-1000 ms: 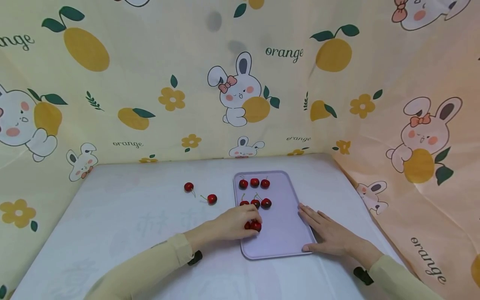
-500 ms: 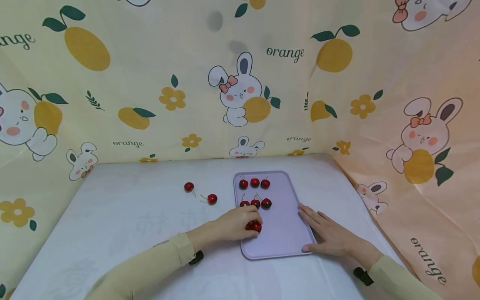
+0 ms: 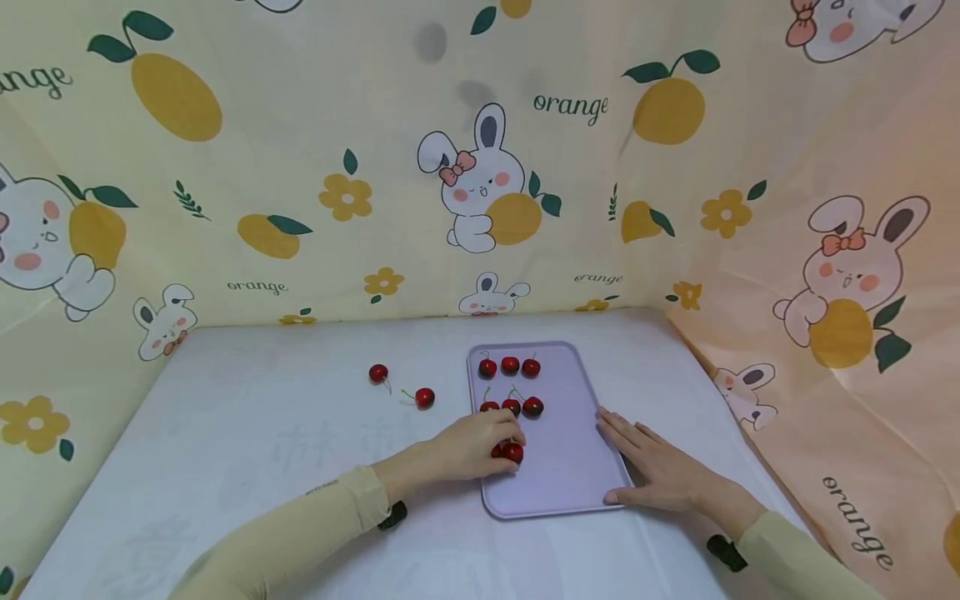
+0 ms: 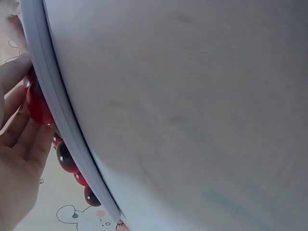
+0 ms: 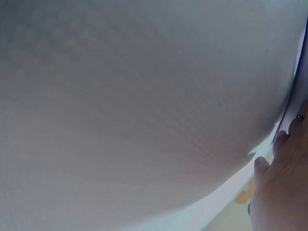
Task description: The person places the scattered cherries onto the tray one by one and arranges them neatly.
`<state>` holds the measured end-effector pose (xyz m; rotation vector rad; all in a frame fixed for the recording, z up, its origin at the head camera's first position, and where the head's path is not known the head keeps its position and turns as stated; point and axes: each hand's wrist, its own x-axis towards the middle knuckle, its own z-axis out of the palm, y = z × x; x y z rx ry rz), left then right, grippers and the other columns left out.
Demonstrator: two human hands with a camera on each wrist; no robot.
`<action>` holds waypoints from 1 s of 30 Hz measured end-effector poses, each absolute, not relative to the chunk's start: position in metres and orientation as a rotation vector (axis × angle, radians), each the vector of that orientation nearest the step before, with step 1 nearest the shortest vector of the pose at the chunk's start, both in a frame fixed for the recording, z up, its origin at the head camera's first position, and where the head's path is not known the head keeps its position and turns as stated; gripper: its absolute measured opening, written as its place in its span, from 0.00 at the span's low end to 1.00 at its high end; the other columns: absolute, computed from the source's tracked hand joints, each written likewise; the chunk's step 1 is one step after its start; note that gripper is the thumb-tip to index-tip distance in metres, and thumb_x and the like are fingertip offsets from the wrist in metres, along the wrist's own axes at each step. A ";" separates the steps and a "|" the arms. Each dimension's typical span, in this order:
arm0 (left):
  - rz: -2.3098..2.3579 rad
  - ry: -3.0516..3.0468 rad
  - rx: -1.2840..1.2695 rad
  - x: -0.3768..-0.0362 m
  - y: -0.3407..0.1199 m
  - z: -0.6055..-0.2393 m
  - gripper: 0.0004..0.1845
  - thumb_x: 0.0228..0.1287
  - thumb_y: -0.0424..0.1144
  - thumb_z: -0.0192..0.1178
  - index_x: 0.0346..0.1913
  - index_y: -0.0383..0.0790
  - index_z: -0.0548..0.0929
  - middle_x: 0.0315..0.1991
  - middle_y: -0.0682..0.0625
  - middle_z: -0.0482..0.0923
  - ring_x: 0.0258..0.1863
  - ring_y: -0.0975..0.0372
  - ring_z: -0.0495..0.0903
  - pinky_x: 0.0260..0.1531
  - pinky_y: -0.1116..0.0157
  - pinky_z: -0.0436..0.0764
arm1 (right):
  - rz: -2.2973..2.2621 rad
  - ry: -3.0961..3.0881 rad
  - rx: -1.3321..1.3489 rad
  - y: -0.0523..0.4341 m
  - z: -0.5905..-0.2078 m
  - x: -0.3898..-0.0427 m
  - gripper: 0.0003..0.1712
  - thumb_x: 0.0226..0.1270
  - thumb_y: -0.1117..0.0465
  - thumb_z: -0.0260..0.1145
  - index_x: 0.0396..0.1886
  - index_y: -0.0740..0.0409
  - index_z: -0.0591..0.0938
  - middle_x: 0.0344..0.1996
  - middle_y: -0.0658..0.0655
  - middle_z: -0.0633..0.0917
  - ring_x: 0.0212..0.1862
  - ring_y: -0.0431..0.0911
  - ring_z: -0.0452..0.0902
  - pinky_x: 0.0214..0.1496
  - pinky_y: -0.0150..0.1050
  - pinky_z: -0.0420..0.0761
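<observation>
In the head view a pale purple tray lies on the white table. My left hand reaches over its left side, thumb and fingers curled about a dark red cherry. Another cherry sits just left of it, partly hidden by the fingers; the left wrist view shows a red cherry against the hand. Behind the hand is a row of three cherries, and farther back a second row of three. My right hand rests along the tray's right edge, fingers extended, thumb at the near corner.
Two loose cherries with stems, one farther back and one closer to the tray, lie on the table left of the tray. A patterned cloth with rabbits and oranges hangs behind the table and along its sides.
The cherries under my left hand have shifted very slightly within the fingers. Both hands, the tray and the other cherries stay in place.
</observation>
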<state>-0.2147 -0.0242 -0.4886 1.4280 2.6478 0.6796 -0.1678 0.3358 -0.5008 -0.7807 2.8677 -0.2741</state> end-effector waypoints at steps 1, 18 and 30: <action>0.684 2.652 1.427 -0.215 -0.024 -0.488 0.15 0.67 0.47 0.73 0.53 0.48 0.86 0.51 0.56 0.80 0.48 0.68 0.78 0.52 0.73 0.78 | -0.275 2.866 -0.778 0.336 -0.501 -0.168 0.66 0.59 0.20 0.62 0.85 0.52 0.52 0.85 0.53 0.48 0.83 0.55 0.48 0.80 0.61 0.53; 1.082 2.711 1.252 -0.224 -0.057 -0.459 0.15 0.69 0.40 0.71 0.55 0.43 0.85 0.54 0.55 0.80 0.54 0.61 0.81 0.60 0.63 0.81 | -0.281 2.868 -0.770 0.336 -0.501 -0.167 0.66 0.59 0.20 0.63 0.85 0.52 0.53 0.85 0.52 0.49 0.83 0.55 0.48 0.80 0.61 0.53; 1.293 2.856 1.118 -0.246 -0.121 -0.457 0.14 0.65 0.33 0.73 0.52 0.41 0.86 0.50 0.53 0.82 0.49 0.57 0.82 0.51 0.51 0.85 | -0.290 2.876 -0.778 0.334 -0.498 -0.166 0.65 0.59 0.22 0.64 0.85 0.53 0.53 0.85 0.54 0.50 0.83 0.55 0.50 0.80 0.61 0.54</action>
